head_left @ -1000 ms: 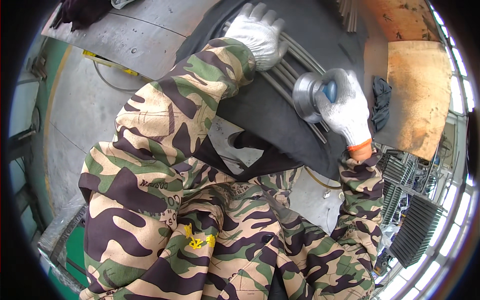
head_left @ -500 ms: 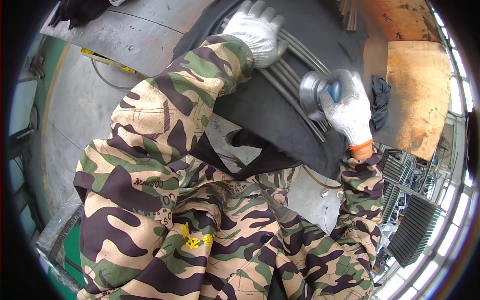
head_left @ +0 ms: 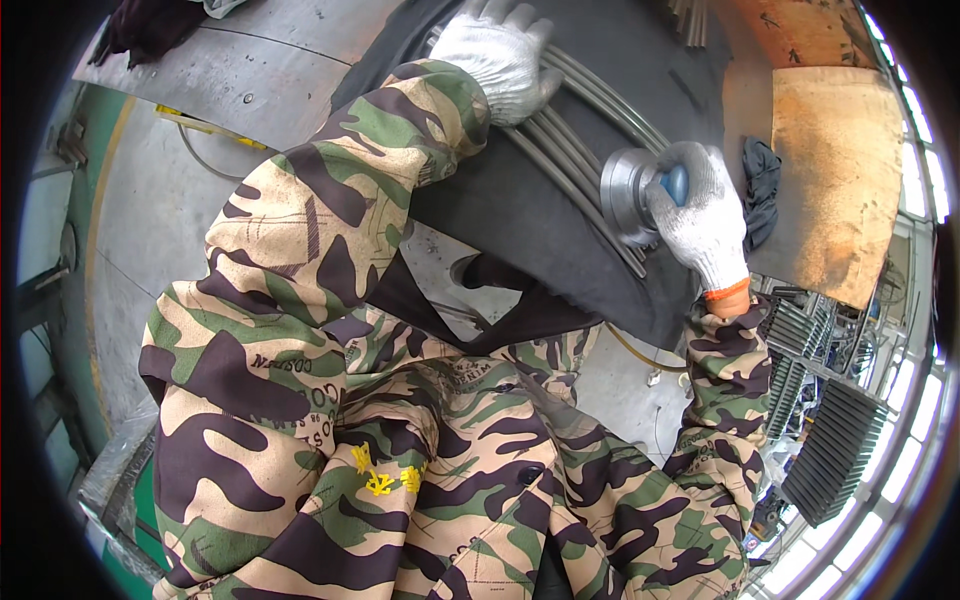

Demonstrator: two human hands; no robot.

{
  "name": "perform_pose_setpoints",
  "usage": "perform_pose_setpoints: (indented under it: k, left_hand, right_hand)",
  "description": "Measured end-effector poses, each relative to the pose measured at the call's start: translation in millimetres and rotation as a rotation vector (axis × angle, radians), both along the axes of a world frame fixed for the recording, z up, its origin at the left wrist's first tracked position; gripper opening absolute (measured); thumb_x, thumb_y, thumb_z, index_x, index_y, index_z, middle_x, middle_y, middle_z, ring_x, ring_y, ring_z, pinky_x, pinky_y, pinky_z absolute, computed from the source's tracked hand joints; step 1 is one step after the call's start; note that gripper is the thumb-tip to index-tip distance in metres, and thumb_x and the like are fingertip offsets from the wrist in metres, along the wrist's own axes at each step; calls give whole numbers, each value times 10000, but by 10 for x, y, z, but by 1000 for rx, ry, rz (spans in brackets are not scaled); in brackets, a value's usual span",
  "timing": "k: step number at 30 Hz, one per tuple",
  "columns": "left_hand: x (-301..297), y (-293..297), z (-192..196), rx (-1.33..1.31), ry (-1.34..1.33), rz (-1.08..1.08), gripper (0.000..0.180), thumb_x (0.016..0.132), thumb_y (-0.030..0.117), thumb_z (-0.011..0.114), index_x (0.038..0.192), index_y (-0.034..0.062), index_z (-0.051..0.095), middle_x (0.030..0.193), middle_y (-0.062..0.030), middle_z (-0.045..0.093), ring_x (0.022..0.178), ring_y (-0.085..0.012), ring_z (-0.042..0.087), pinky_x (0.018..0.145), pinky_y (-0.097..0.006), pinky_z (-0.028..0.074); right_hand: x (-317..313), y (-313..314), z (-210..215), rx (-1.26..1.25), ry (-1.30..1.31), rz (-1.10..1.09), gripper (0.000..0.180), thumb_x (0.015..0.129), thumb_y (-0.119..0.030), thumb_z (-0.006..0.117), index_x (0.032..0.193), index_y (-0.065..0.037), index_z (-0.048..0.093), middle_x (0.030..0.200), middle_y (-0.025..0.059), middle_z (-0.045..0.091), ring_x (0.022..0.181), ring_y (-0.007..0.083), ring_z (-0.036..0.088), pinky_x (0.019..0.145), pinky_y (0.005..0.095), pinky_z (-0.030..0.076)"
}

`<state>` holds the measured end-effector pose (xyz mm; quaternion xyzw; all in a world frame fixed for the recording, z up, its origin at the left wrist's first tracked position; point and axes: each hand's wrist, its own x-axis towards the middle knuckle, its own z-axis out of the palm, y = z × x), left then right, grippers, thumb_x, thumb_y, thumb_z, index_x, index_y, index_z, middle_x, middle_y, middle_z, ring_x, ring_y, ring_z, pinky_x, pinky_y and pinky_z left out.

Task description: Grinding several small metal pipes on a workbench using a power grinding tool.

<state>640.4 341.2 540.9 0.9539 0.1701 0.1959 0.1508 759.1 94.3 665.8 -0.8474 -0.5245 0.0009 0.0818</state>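
Note:
Several slim grey metal rods (head_left: 568, 158) lie side by side, slanting across a dark cloth (head_left: 520, 205) on the table. My left hand (head_left: 495, 62), in a white knit glove, rests over their far left end with its fingers spread and the thumb apart. Near their other end, my right hand (head_left: 706, 220), gloved in white with an orange cuff, is closed round a round grey tool with a blue grip (head_left: 626, 198). The tool's wide, disc-like side faces the rods, and its underside is hidden. I cannot tell whether it touches them.
More rods (head_left: 692, 22) lie at the far edge. A crumpled dark cloth (head_left: 762, 190) sits right of my right hand, beside a stained wooden board (head_left: 835, 190). A metal tabletop (head_left: 250, 65) extends at the far left. Racks of dark ribbed parts (head_left: 832, 450) stand at the right.
My left hand shifts slightly left and away in the picture, as does the surrounding scene. My right hand keeps its hold on the round tool, almost in the same place.

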Motion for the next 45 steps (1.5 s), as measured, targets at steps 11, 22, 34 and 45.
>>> perform_pose_setpoints:
  k: [11, 22, 34, 45]
  left_hand:
    - [-14, 49, 55, 8, 25, 12, 637, 957, 463, 618, 1391, -4, 623, 1455, -227, 596, 1437, -433, 475, 1251, -531, 292]
    - [21, 18, 23, 158, -2, -7, 531, 980, 435, 614, 1375, 83, 655, 1428, -160, 635, 1412, -386, 512, 1221, -504, 349]
    - [13, 17, 185, 105, 2, -8, 529, 954, 432, 627, 1309, 43, 669, 1353, -178, 653, 1361, -387, 532, 1202, -501, 356]
    - [114, -37, 76, 77, -114, -42, 501, 909, 409, 662, 1215, 12, 681, 1225, -185, 674, 1276, -394, 560, 1143, -500, 396]
  right_hand:
    - [-252, -121, 101, 44, 17, 29, 155, 829, -153, 742, 966, -116, 678, 948, 125, 654, 867, 353, 675, 782, 443, 569]
    - [-345, 163, 21, 65, -36, 82, 175, 831, -176, 769, 966, -133, 666, 928, 110, 624, 857, 346, 662, 769, 438, 563]
    - [-391, 230, -48, 100, -8, 94, 190, 837, -190, 767, 989, -145, 661, 938, 113, 620, 869, 350, 661, 767, 450, 558]
    - [-324, 139, -48, 29, -30, 35, 191, 839, -182, 762, 990, -139, 653, 940, 119, 626, 875, 361, 662, 775, 448, 549]
